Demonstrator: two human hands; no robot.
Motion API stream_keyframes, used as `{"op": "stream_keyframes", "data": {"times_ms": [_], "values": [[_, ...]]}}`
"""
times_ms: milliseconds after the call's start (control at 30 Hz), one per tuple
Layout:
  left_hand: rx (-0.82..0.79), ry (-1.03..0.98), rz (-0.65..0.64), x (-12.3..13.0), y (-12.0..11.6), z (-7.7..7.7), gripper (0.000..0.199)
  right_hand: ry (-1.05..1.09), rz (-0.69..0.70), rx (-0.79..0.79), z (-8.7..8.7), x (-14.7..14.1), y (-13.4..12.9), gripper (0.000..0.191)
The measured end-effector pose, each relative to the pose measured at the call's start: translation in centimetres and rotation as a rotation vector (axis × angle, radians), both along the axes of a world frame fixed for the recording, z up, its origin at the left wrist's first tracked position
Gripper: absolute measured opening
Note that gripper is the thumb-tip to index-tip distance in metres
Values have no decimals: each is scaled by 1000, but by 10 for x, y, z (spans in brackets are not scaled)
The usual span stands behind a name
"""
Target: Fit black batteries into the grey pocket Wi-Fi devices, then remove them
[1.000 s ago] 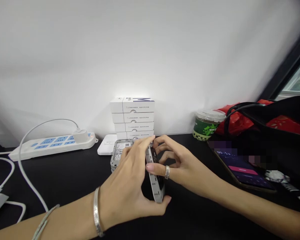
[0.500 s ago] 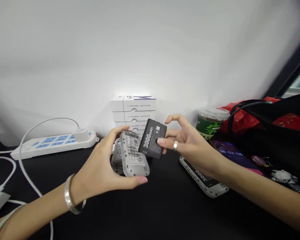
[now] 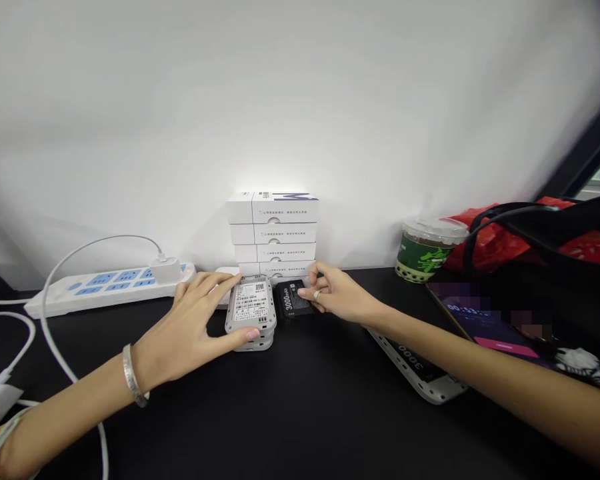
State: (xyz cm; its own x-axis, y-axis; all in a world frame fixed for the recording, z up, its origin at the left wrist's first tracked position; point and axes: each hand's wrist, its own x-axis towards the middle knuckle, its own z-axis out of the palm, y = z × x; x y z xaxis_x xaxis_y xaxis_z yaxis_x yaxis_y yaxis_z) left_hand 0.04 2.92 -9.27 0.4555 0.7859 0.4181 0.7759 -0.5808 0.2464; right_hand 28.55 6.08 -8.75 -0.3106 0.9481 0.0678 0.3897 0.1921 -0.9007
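My left hand (image 3: 193, 327) spans the top white device casing (image 3: 253, 303), thumb at its near edge and fingers at its far edge. This casing has a printed label and lies flat on another like it. Just right of the stack, my right hand (image 3: 337, 292) pinches the right edge of a black battery (image 3: 291, 300) marked 3000mAh. The battery lies low over a dark block beneath, perhaps more batteries; I cannot tell whether it is let go. Partly hidden under my right forearm, another white casing (image 3: 433, 393) holds a similar black battery.
White boxes (image 3: 287, 233) are stacked against the wall. A power strip (image 3: 115, 290) with a plugged-in charger (image 3: 164, 270) and white cables is at left. At right are a lidded drink cup (image 3: 423, 253), a phone (image 3: 480, 323) and a black bag (image 3: 590, 267).
The casing in my left hand went from tilted and raised to flat on the stack. My right hand brought the battery down and slightly left, beside the casings.
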Motion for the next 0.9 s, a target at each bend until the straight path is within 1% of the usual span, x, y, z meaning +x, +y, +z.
{"op": "stream_keyframes", "data": {"times_ms": [67, 100, 200, 233, 267, 300, 333, 367, 433, 467, 533, 567, 600, 633, 667, 700, 767, 800, 833, 900], "values": [[4, -17, 18, 2, -1, 1, 77, -37, 15, 24, 1, 3, -6, 37], [-17, -10, 26, 3, -2, 3, 78, -54, 28, 34, 4, 7, -11, 37], [-99, 30, 31, 2, -4, 10, 78, -148, 75, 67, 23, 35, -38, 42], [-119, 39, 30, 1, -4, 11, 77, -217, 99, 81, 30, 49, -48, 52], [-121, 36, 35, 1, -5, 12, 76, -366, 153, 121, 36, 64, -59, 70], [-101, 22, 45, 1, -6, 13, 75, -493, 178, 132, 42, 79, -70, 86], [-63, 6, 54, 2, -7, 13, 74, -589, 168, 126, 45, 93, -78, 98], [-9, -7, 53, 4, -9, 14, 72, -660, 137, 102, 47, 104, -86, 103], [129, -16, 26, 10, -16, 16, 66, -717, 85, 35, 47, 119, -94, 103], [197, -11, -1, 15, -22, 18, 62, -718, 65, 2, 46, 122, -96, 101], [290, 5, -83, 27, -36, 22, 54, -707, 31, -28, 42, 119, -98, 97], [303, 12, -131, 33, -45, 24, 49, -703, 20, -22, 40, 113, -99, 96], [283, 20, -174, 40, -53, 24, 47, -697, 22, -2, 39, 106, -100, 96], [242, 22, -213, 47, -62, 23, 49, -685, 43, 27, 37, 98, -102, 97], [184, 18, -240, 54, -70, 21, 56, -661, 78, 60, 36, 88, -105, 97], [114, 10, -254, 62, -76, 16, 71, -627, 124, 89, 34, 78, -108, 98], [-12, 2, -285, 75, -85, 5, 110, -537, 209, 128, 29, 58, -114, 99], [-51, 0, -303, 81, -86, -2, 127, -487, 234, 146, 26, 48, -117, 99], [-72, 1, -325, 86, -85, -9, 138, -440, 248, 160, 23, 40, -119, 101], [-89, 4, -353, 92, -80, -19, 150, -371, 259, 172, 17, 29, -121, 102]]}}
